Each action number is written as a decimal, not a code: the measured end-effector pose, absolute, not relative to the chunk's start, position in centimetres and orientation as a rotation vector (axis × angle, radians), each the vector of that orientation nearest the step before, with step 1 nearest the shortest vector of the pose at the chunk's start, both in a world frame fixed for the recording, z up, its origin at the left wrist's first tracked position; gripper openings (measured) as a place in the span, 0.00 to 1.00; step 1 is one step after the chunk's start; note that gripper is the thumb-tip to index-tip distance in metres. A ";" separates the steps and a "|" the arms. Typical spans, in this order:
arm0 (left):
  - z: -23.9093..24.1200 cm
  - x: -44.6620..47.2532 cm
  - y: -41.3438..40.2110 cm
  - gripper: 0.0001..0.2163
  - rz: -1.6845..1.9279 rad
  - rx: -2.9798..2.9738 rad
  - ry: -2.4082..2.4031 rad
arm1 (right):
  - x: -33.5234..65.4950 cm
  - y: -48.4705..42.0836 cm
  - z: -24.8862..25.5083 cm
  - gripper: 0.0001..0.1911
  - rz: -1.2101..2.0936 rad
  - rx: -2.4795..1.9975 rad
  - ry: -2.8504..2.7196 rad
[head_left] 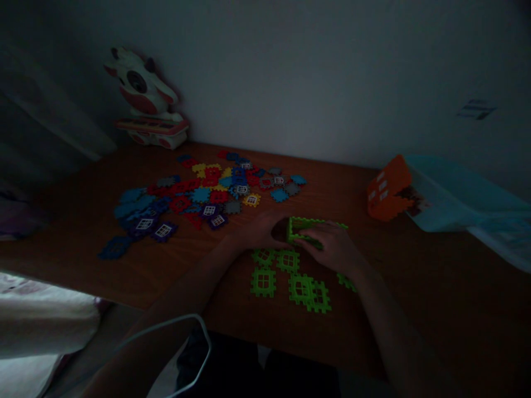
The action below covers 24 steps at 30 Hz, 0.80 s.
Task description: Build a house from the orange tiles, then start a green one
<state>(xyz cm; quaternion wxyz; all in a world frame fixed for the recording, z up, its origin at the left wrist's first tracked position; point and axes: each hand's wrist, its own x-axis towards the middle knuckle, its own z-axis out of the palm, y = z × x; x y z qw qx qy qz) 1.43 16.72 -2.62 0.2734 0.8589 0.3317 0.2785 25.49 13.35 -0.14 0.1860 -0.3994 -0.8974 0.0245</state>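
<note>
Green tile box (317, 223), right hand (332, 249) covering it

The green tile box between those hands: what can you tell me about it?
The green tile box is a hollow build of bright green plastic tiles with notched, interlocking edges, its dark inside showing at the left end. It sits between the two hands, apparently on the wooden table. The right hand covers much of its near side, and the left hand is against its left end. Loose green tiles lie just nearer the person.
</note>
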 end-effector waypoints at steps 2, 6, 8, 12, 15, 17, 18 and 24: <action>-2.8 1.6 16.9 0.31 0.736 2.368 0.916 | 25.5 13.4 -0.2 0.11 0.058 -1.138 -2.533; -2.5 1.8 17.0 0.28 0.695 2.372 0.950 | 25.4 13.4 -0.1 0.11 0.034 -1.139 -2.539; -2.3 1.9 17.0 0.27 0.693 2.366 0.954 | 25.4 13.3 -0.1 0.12 0.029 -1.124 -2.539; -2.1 2.1 16.9 0.25 0.729 2.334 0.963 | 25.4 13.3 -0.2 0.12 0.011 -1.108 -2.525; -2.1 2.1 16.8 0.23 0.747 2.298 0.935 | 25.5 13.4 -0.2 0.12 0.016 -1.109 -2.521; -2.0 1.9 16.8 0.24 0.754 2.280 0.908 | 25.4 13.4 -0.3 0.12 0.022 -1.118 -2.519; -1.9 1.8 16.8 0.25 0.752 2.270 0.895 | 25.4 13.4 -0.3 0.12 0.026 -1.122 -2.517; -1.4 1.3 16.8 0.22 0.705 2.250 0.909 | 25.8 13.4 0.4 0.13 0.117 -1.092 -2.481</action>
